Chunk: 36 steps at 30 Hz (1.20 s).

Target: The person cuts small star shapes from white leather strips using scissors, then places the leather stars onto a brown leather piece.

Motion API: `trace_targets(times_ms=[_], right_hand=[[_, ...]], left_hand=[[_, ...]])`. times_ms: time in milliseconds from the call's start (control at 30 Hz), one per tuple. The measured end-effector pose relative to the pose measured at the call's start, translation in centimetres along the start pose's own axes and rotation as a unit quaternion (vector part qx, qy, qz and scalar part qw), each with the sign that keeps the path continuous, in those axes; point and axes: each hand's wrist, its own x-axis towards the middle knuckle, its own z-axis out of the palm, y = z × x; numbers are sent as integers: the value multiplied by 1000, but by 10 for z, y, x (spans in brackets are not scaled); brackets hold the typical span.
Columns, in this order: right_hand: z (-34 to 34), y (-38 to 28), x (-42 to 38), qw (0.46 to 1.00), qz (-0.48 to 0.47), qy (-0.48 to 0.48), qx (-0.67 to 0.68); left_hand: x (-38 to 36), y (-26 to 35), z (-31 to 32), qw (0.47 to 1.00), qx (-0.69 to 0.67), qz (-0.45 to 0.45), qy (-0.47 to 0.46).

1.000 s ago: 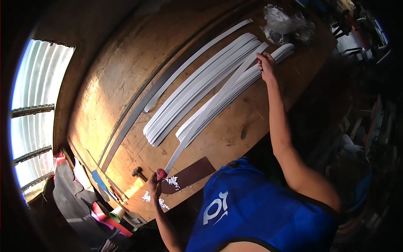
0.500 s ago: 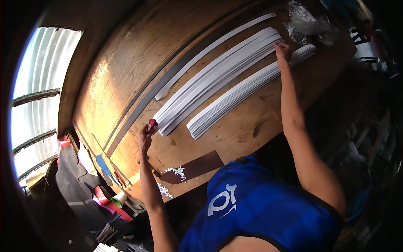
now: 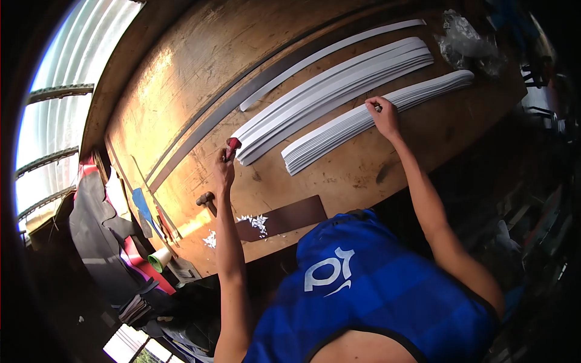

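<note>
Left grip (image 3: pixel 224 171): fingers closed around a red tool (image 3: pixel 232 149), its tip by the near end of the wide stack; held there, perhaps, so the strip ends are within reach.
Right grip (image 3: pixel 385 119): fingers curled in, over or just above the narrow stack; a small dark thing shows between them, but I cannot tell what it is, or whether the strips are touched.
Tabletop (image 3: pixel 348 169): broad worn wood, seemingly long enough to let every strip lie at full length.
Wide stack (image 3: pixel 339 91): white strips layered lengthwise across the middle, probably so they stay flat and aligned.
Narrow stack (image 3: pixel 333 138): more white strips, nearer the body, apart from the wide stack; the gap likely keeps the two groups from mixing.
Grey strip (image 3: pixel 206 128): beyond the stacks, running alongside them.
Lone strip (image 3: pixel 318 54): white, between the grey strip and the wide stack.
Brown board (image 3: pixel 296 218): near the body, perhaps to shield the wood.
Plastic bag (image 3: pixel 466 42): crumpled at the far right, out of the way.
Hammer (image 3: pixel 206 198): beside the left forearm, close to reach.
White scraps (image 3: pixel 259 224): scattered on and beside the brown board.
</note>
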Motion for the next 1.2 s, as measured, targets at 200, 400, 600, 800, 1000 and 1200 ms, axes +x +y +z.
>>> trace_targets(times_ms=[200, 400, 600, 800, 1000, 1200], right_hand=[[104, -85, -44, 945, -84, -309, -67], [167, -99, -33, 848, -204, -431, -232], [149, -131, -34, 836, -248, -417, -255], [118, -168, -128, 801, -271, -507, -165], [127, -138, -207, 752, -294, -556, -198], [129, -146, -217, 756, -293, -540, -226]], left_hand=[[-105, 24, -3, 979, 106, 87, 148], [-203, -2, 18, 960, -241, -20, 140], [-238, -46, 49, 965, -192, 24, 175], [-293, -27, 48, 962, -242, -22, 121], [-354, -52, 81, 950, -299, -2, 85], [-346, -55, 63, 923, -324, -18, 206]])
